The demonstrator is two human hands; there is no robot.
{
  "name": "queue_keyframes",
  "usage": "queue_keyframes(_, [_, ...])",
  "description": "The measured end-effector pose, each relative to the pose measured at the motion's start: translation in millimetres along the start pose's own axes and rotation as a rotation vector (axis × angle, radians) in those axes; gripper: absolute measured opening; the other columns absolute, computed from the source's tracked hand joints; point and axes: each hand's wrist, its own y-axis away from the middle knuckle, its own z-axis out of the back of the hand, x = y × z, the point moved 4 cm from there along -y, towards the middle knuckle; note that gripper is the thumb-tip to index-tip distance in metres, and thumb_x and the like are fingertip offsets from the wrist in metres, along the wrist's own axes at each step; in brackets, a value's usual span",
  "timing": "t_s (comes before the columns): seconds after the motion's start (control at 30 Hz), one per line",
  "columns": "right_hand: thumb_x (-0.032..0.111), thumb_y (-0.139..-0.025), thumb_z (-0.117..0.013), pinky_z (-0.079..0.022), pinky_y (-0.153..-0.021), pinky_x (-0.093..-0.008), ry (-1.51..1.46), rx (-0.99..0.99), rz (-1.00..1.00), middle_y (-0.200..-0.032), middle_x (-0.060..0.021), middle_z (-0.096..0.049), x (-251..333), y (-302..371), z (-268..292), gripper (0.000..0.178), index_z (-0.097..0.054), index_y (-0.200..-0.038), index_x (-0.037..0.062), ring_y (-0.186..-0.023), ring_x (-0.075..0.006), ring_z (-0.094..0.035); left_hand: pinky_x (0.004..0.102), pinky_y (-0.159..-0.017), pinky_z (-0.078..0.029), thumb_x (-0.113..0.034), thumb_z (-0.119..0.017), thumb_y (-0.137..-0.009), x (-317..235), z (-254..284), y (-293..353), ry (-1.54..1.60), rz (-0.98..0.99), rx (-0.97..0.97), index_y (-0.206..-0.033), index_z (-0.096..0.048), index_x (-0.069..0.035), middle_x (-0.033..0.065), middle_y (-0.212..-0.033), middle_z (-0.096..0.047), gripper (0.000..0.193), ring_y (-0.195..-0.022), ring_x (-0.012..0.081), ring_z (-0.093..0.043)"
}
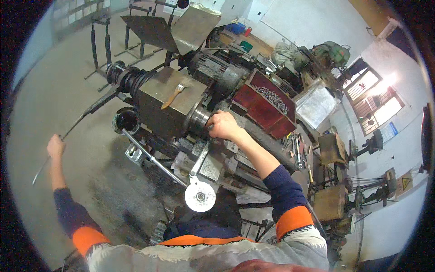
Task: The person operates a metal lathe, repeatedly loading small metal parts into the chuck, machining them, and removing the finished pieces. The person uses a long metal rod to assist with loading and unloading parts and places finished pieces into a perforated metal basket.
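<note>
My left hand (55, 146) is closed around a long thin dark metal rod (77, 123) that runs from the lower left up toward the back end of a greasy metal lathe (172, 102). At the lathe's chuck (200, 119), my right hand (223, 125) is curled around something small and hidden, just right of the boxy headstock. A wooden-handled hammer (173, 96) lies on top of the headstock. Both forearms wear dark blue sleeves with orange cuffs.
A red chip tray (263, 106) holding metal shavings sits behind the lathe. A white round handwheel (200, 196) and a lever bar (152, 158) stick out toward me. Loose tools (297, 149) lie on the right. Metal frames (106, 43) stand on the concrete floor (54, 81). A window (376, 97) glows at right.
</note>
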Motion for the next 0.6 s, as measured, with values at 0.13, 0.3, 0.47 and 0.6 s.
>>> queue_keyframes(0.13, [0.023,-0.052,-0.062,-0.043,-0.077,-0.0382,-0.015,-0.097,0.022,-0.091,-0.0055,-0.062,6,23,24,0.037,-0.068,-0.087,0.0141,-0.091,-0.0279,-0.052,0.0379,-0.07,-0.048,-0.014,-0.056,-0.076,-120,57,87,0.382,-0.513,-0.665,-0.105,-0.059,-0.007,0.0147,-0.09,-0.063,0.03,-0.081,0.0308,-0.061])
queue_keyframes(0.3, [0.014,-0.054,-0.062,-0.042,-0.086,-0.0401,-0.259,-0.512,0.069,-0.108,-0.0134,-0.057,-12,107,68,0.041,-0.064,-0.095,0.008,-0.1,-0.0312,-0.051,0.0391,-0.074,-0.046,-0.024,-0.06,-0.072,-188,-115,124,0.687,-0.178,0.361,-0.105,-0.06,-0.002,0.0195,-0.091,-0.062,0.039,-0.083,0.0307,-0.061])
queue_keyframes(0.47, [0.009,-0.055,-0.061,-0.044,-0.086,-0.037,-0.255,-0.275,-0.407,-0.11,-0.0198,-0.056,-72,239,41,0.042,-0.064,-0.097,0.006,-0.1,-0.0344,-0.053,0.0431,-0.077,-0.045,-0.022,-0.057,-0.076,-258,-134,170,0.294,-0.45,0.393,-0.102,-0.058,-0.007,0.0171,-0.093,-0.062,0.03,-0.092,0.0318,-0.058])
queue_keyframes(0.6, [0.009,-0.055,-0.06,-0.044,-0.087,-0.0337,-0.294,-0.371,-0.695,-0.103,-0.0217,-0.06,-129,369,-12,0.038,-0.066,-0.092,0.0032,-0.1,-0.0323,-0.057,0.0433,-0.068,-0.046,-0.013,-0.048,-0.081,-256,-131,122,0.039,-0.671,0.254,-0.094,-0.059,-0.01,0.0128,-0.087,-0.063,0.017,-0.082,0.0304,-0.061])
